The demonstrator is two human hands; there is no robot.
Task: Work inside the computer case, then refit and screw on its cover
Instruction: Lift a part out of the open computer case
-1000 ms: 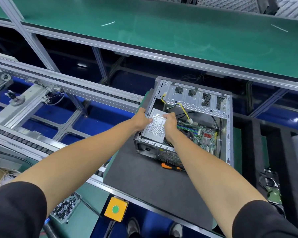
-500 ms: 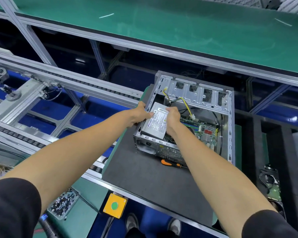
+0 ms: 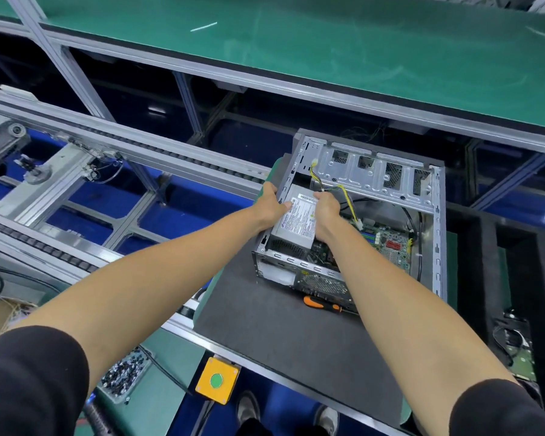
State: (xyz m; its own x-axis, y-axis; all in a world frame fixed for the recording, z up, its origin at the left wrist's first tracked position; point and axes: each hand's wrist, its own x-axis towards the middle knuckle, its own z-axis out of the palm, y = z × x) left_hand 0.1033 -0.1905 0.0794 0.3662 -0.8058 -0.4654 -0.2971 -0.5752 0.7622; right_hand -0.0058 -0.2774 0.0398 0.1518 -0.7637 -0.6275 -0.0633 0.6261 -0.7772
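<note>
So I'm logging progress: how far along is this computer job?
Early. The case lies open with no cover in view. Both hands, left and right, grip the power supply inside. Refitting and screwing the cover remain; the screwdriver lies unused.

Bare silvery sheet-metal computer case [image 3: 372,171], dull sheen; matt dark-grey foam mat [image 3: 283,335]; glossy orange plastic screwdriver handle [image 3: 320,303].

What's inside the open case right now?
Inside the computer case: a grey power supply held by the left hand and right hand, yellow-black cables, and a green motherboard. Under the power supply is hidden.
</note>
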